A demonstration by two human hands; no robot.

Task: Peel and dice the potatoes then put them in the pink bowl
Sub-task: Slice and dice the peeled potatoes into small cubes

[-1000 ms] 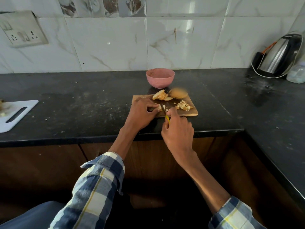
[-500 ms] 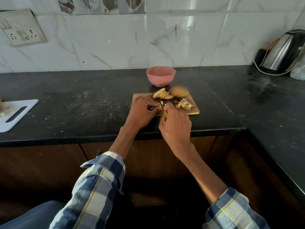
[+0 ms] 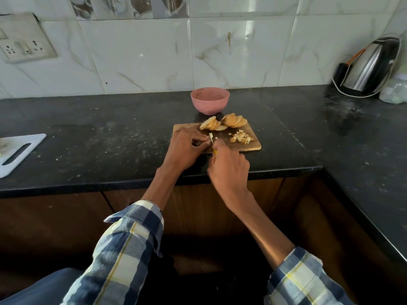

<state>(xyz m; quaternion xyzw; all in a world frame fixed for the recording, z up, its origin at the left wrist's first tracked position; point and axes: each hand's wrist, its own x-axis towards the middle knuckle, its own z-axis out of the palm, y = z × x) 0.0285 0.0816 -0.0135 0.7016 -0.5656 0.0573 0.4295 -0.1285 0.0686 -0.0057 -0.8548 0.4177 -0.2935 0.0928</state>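
A small wooden cutting board (image 3: 253, 147) lies near the counter's front edge. Two fanned stacks of sliced potato (image 3: 222, 123) sit at its far side, and a little heap of diced potato (image 3: 240, 137) lies at its right. My left hand (image 3: 186, 148) curls over a potato piece on the board's left part; the piece is mostly hidden. My right hand (image 3: 228, 170) grips a knife (image 3: 211, 140) with a yellow handle, its blade down beside my left fingers. The pink bowl (image 3: 209, 103) stands just behind the board; no potato shows in it.
The black counter (image 3: 110, 139) runs left and wraps round on the right. A white cutting board (image 3: 19, 153) lies at the far left. A steel kettle (image 3: 370, 67) and a clear bag stand in the back right corner. A socket plate is on the tiled wall.
My right hand with the knife has moved forward and closer to my left hand, and the blade now sits lower on the board. The potato stacks and bowl have not moved.
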